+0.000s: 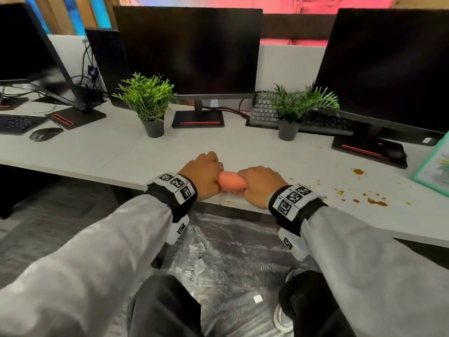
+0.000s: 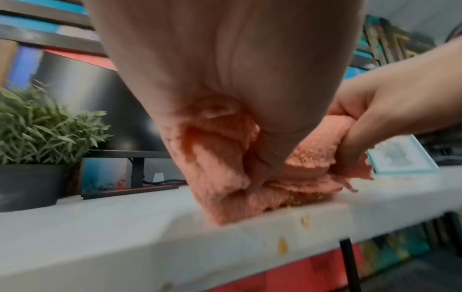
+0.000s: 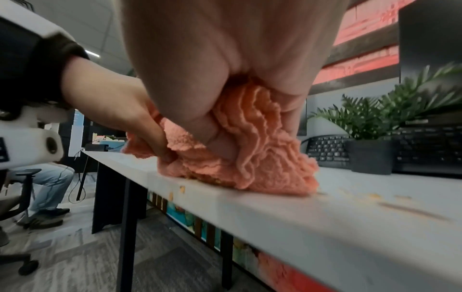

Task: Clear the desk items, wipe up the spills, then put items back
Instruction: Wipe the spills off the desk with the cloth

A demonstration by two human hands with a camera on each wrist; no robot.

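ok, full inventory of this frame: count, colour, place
cloth: 1, salmon, desk front edge, gripped by both hands
spills: several, orange-brown, desk right of the hands
desk: 1, white
monitors: 3, black, along the back
plants: 2, green in dark pots, flanking centre monitor
keyboards: 3, dark, back right and far left
mice: 2, black, left and right
picture frame: 1, teal, right edge
left hand: grips cloth
right hand: grips cloth
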